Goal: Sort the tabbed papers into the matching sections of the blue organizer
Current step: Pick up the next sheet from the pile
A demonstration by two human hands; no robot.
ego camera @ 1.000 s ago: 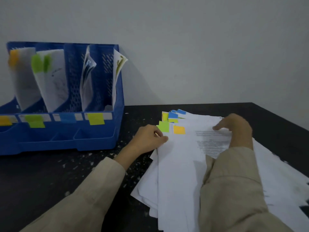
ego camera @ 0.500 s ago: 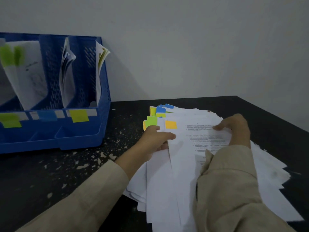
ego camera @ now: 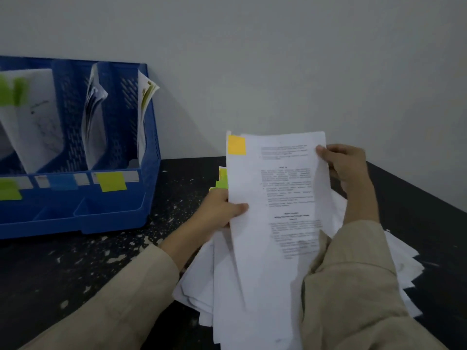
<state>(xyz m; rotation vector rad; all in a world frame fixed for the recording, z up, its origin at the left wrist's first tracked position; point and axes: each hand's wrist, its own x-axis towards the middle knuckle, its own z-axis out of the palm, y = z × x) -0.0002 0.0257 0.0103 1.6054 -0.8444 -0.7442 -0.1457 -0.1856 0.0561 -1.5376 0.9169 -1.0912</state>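
Now orange-tabbed sheet (ego camera: 275, 198) lifted off stack (ego camera: 394, 261); left hand (ego camera: 222, 210), right hand (ego camera: 346, 165) both pinching it.

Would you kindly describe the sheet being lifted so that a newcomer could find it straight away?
Start at the blue organizer against the wall, then look right to the loose pile of white papers on the black table. Above that pile, both hands, left hand and right hand, hold up one printed sheet. Unlike the flat sheets below, it is raised and carries an orange tab at its top left corner.
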